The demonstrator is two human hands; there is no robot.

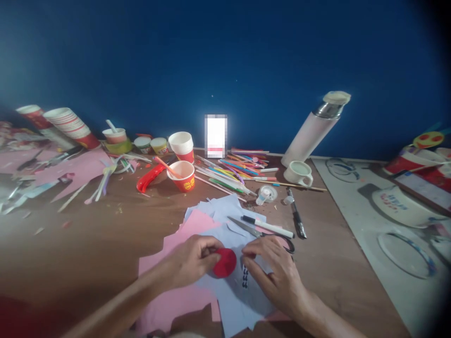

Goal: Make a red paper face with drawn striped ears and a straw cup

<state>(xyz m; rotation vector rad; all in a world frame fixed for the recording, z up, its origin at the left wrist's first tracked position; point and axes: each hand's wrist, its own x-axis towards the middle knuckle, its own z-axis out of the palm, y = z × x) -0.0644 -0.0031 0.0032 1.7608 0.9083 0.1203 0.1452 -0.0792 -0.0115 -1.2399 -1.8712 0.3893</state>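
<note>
My left hand point(200, 258) pinches the edge of a flat red disc point(225, 264) between thumb and fingers. The disc's material is hard to make out. Just right of it, my right hand point(276, 270) has its thumb and fingertips drawn close together; whatever may be between them is hidden. A column of small black shapes point(245, 278) lies by that thumb, on light blue paper point(232, 305). Pink paper point(158, 281) spreads beneath on the left. Beyond my right hand are scissors point(246, 227) and a white marker with a black cap point(271, 227).
Paper cups point(181, 176), a red-handled tool point(151, 178), colored sticks point(229, 173), a mug point(298, 173) and a thermos point(312, 134) stand or lie farther back. At right is a black pen point(298, 218); at left, pink scraps point(73, 169). A blue wall point(141, 61) closes the back.
</note>
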